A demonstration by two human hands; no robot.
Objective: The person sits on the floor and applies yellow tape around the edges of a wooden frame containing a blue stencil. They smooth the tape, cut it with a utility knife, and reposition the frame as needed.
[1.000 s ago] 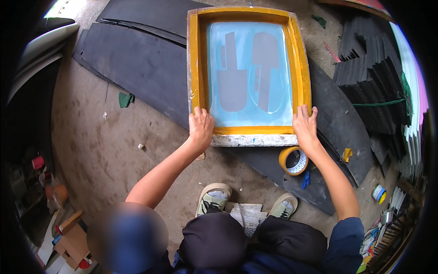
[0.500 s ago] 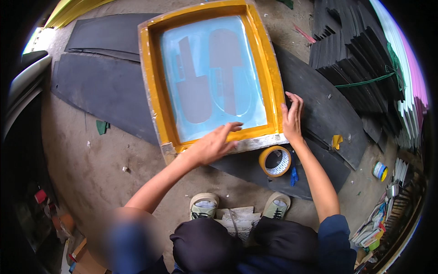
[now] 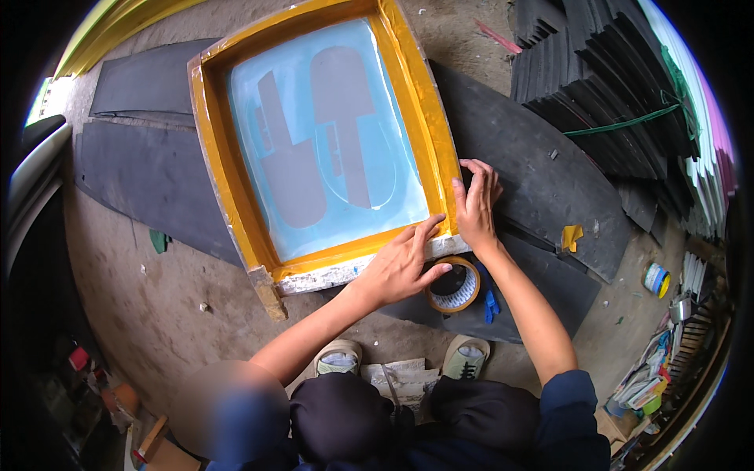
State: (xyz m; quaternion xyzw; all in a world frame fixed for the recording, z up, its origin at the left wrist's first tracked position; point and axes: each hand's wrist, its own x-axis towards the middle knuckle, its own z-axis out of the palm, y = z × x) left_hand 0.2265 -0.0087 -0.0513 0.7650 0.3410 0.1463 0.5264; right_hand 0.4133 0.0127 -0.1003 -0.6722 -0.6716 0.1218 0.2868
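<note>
- Frame [image 3: 424,118] (yellow-sided, around a blue screen [image 3: 302,133]): lies askew over black sheets [image 3: 526,153].
- Left hand [image 3: 400,263]: fingers reach the frame's near right corner, thumb spread away beside the tape roll [image 3: 474,290].
- Right hand [image 3: 477,208]: at the frame's right edge, fingers curved, thumb parted from them.

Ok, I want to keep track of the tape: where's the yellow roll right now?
In the head view, the yellow tape roll is right of centre, just below the yellow-edged frame, between the left hand and a blue scrap.
</note>
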